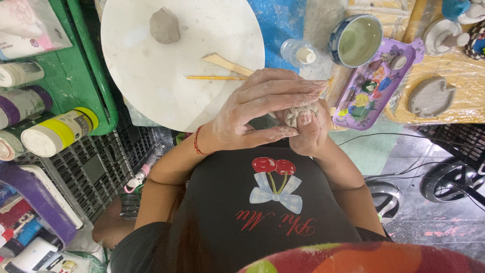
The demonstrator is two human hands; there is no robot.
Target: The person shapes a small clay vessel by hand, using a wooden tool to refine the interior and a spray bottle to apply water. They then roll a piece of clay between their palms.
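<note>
A small lump of grey clay (297,114) is pressed between both hands just above my lap. My left hand (255,108), dusted with clay and wearing a red bead bracelet at the wrist, lies over the lump with its fingers stretched to the right. My right hand (309,135) cups the lump from below, thumb against it. Most of the clay is hidden between the palms. Just beyond the hands lies a round white board (146,81) carrying another grey clay lump (164,25), a flat wooden tool (227,64) and a thin stick (214,78).
A blue-rimmed bowl of cloudy water (356,39), a small bottle (299,52) and a purple paint palette (376,86) sit right of the board. A grey clay piece (430,97) rests on yellow cloth. Paint bottles (58,131) lie in a green tray (81,76) above black crates (96,172).
</note>
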